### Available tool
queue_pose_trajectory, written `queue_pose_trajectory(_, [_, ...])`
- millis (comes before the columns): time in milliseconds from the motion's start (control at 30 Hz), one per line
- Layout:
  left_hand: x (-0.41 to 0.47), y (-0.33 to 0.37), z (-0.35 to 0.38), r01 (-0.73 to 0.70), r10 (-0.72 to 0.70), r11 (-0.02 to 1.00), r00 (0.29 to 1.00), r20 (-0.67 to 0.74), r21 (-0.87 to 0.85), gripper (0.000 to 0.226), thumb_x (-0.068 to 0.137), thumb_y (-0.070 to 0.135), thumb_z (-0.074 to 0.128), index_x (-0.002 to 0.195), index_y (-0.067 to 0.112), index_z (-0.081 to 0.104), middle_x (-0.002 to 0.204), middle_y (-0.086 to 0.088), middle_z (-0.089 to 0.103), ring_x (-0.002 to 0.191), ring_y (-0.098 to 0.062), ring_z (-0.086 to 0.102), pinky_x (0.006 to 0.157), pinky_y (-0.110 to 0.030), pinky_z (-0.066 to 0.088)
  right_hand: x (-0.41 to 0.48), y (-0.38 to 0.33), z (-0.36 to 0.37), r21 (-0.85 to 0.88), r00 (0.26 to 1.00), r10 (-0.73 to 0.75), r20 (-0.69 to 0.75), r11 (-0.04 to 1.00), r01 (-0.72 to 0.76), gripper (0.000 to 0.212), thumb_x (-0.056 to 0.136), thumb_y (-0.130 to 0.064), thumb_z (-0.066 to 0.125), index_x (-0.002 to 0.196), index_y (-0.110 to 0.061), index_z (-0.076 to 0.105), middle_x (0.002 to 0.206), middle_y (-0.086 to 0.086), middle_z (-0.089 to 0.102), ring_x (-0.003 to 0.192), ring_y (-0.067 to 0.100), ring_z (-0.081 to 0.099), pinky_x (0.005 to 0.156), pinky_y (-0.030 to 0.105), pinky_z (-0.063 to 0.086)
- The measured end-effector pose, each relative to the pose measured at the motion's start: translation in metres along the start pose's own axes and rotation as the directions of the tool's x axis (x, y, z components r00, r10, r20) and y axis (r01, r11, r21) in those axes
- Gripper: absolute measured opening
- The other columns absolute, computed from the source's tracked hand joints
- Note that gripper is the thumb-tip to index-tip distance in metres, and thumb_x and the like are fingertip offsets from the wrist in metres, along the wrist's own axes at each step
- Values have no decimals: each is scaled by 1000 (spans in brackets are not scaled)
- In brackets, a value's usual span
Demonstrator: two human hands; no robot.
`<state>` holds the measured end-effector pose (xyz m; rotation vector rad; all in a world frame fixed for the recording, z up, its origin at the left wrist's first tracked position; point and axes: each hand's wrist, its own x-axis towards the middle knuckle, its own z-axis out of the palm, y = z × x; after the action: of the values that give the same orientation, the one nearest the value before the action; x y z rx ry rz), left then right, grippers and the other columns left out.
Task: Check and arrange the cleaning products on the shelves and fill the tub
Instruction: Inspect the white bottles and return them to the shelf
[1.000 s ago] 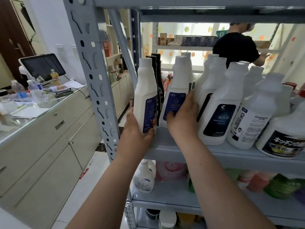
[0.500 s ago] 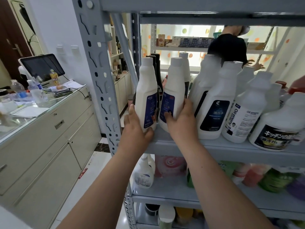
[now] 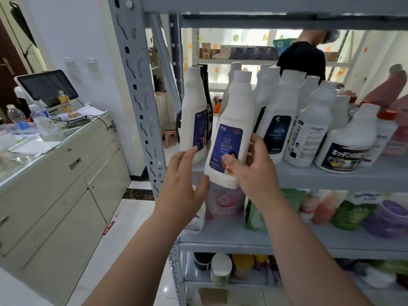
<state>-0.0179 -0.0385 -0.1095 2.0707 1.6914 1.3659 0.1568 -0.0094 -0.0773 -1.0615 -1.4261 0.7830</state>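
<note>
White bottle (image 3: pixel 229 133) tilted, gripped by right hand (image 3: pixel 249 168); left hand (image 3: pixel 183 180) touching base.

Red bottle (image 3: pixel 387 89) blurred; person (image 3: pixel 302 60) head hidden behind shelf beam (image 3: pixel 276 21).

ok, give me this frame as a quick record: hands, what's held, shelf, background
right hand: grips the blue-label white bottle low on its body
bottle state: tilted, base out in front of the shelf edge
left hand: open, fingers straight, beside the bottle's base; contact unclear
neighbour bottle: same type, upright at the shelf's left end
rest of row: white bottles upright, including the Oil enemy bottle
lower shelf: pink pouch and other packs
background: person in black top behind the rack
</note>
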Motion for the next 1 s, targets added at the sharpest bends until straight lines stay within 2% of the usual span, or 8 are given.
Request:
queue_pose_trajectory(133, [-38,13,-9,125,-61,903,984,165,-411,57,92,19,68,140,38,43,136,7,52,120,-16,59,76,-31,62,-38,-4,1,320,984,131,121,933,-163,52,87,-21,78,133,-34,58,123,-2,73,112,22,71,94,49,59])
queue_pose_trajectory(233, [-69,19,-11,229,-125,794,968,217,-563,56,90,13,73,129,43,49,130,11,55,113,-19,63,74,-37,64,-64,-4,-1,455,967,176,187,857,-244,50,88,-14,74,135,-21,59,122,10,73,110,31,71,92,51,59])
queue_pose_trajectory(567, [-131,41,-6,296,-237,852,953,187,-431,82,69,31,88,132,43,37,129,12,46,113,-3,59,87,-26,58,-137,4,1,497,941,258,220,800,-335,44,98,-26,58,143,-22,56,131,11,69,120,35,67,99,55,55])
queue_pose_trajectory(733, [-138,56,-9,448,-325,723,892,313,-525,69,69,25,81,121,39,39,115,12,54,94,10,61,74,-19,58,-146,10,-24,305,937,176,302,913,-270,41,100,-28,55,139,-43,58,125,-2,69,120,19,67,94,41,59])
queue_pose_trajectory(800, [-141,62,-5,577,-342,525,816,466,-626,55,67,30,66,119,40,50,113,2,65,94,-9,69,74,-42,63,-144,14,-36,242,928,201,314,928,-283,45,93,-34,62,137,-41,59,120,-2,69,117,14,68,92,32,59])
queue_pose_trajectory(833, [-141,68,-3,643,-337,328,764,550,-692,52,68,29,60,120,33,55,108,-5,71,90,-21,72,68,-50,63,-143,14,-40,243,917,233,324,916,-319,47,88,-38,64,134,-37,61,119,-4,71,113,12,69,89,29,58])
queue_pose_trajectory(900, [-140,81,5,700,-307,41,688,657,-713,49,73,29,51,119,18,61,97,-12,76,79,-31,73,51,-44,60,-140,18,-48,293,882,315,350,858,-423,43,84,-40,66,125,-25,67,116,1,76,105,19,73,86,34,58])
queue_pose_trajectory(1000, [-140,98,24,739,-289,-50,633,718,-672,41,90,30,42,117,9,65,97,-16,76,75,-32,73,43,-34,55,-135,20,-64,368,846,418,330,769,-523,31,96,-31,60,119,-11,67,105,10,78,89,22,75,73,33,60])
